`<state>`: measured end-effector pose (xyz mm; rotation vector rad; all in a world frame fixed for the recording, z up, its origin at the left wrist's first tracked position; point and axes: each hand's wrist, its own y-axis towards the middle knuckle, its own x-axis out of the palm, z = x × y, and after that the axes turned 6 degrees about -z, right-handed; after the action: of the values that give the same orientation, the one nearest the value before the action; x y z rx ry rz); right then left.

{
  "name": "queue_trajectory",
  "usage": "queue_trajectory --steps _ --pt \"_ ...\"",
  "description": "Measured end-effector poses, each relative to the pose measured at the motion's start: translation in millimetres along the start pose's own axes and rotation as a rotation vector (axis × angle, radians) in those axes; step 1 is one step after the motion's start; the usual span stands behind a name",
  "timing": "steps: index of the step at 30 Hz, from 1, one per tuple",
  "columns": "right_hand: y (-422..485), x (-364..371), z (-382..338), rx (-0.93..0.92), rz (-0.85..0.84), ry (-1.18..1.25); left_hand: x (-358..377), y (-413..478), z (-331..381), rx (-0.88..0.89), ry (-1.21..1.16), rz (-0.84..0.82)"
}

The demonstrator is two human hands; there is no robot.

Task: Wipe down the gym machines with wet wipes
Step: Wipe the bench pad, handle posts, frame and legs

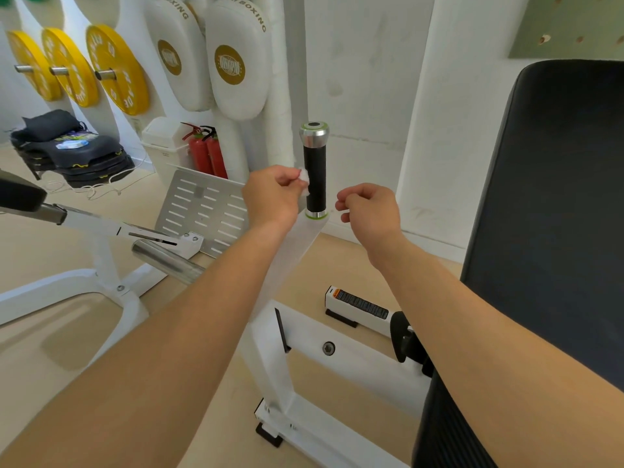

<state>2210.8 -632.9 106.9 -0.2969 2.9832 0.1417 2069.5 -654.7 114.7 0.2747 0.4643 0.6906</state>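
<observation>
Pinching a wipe (305, 179), left fingers (287, 180) meet the handle (315, 173) edge; right fingers (351, 201) curl nearby.

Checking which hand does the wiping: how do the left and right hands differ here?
The left hand pinches a white wipe against the black grip; the right hand is curled with nothing visible in it. The left sits higher, the right lower, clear of the grip. Both flank the grip.
</observation>
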Motion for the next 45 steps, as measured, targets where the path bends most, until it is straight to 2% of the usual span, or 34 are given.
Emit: queue_trajectory --steps 3,5,12,17,21,23,32,36,39,43,45 --pt "0.5 0.2 -0.5 -0.001 0.005 -0.004 2.9 5.4 15.8 0.025 -0.166 0.134" --pt "0.7 -0.4 -0.8 -0.001 0.009 -0.003 6.4 3.7 17.5 0.038 -0.148 0.147" --pt "-0.2 1.4 5.3 0.005 -0.006 -0.017 2.3 -6.1 -16.4 0.023 0.143 -0.06" --pt "-3.7 2.8 10.1 0.029 -0.021 -0.042 -6.1 0.3 -12.1 0.03 0.29 -0.181" --pt "-1.6 -1.9 8.0 0.017 -0.018 -0.053 -18.3 19.2 10.0 0.042 0.072 -0.001" --pt "0.4 -3.8 7.2 0.006 -0.011 -0.065 -15.1 22.6 17.9 0.066 0.057 0.008" --pt "-1.8 1.4 8.0 -0.018 -0.046 -0.101 -10.6 -8.6 -23.4 0.061 0.349 -0.301" --pt "-5.7 9.7 1.5 -0.124 -0.05 -0.113 -15.6 -17.8 -10.9 0.087 0.237 -0.327" --pt "-6.6 19.4 -3.9 -0.151 -0.087 -0.062 -16.0 -23.4 -4.9 0.046 0.017 -0.281" --pt "1.4 22.4 -17.8 -0.166 0.0 0.018 -15.0 -19.8 -0.6 0.012 -0.146 -0.213" --pt "8.7 22.3 -32.3 -0.231 0.083 0.051 -13.9 -10.6 8.6 0.023 -0.253 -0.157"
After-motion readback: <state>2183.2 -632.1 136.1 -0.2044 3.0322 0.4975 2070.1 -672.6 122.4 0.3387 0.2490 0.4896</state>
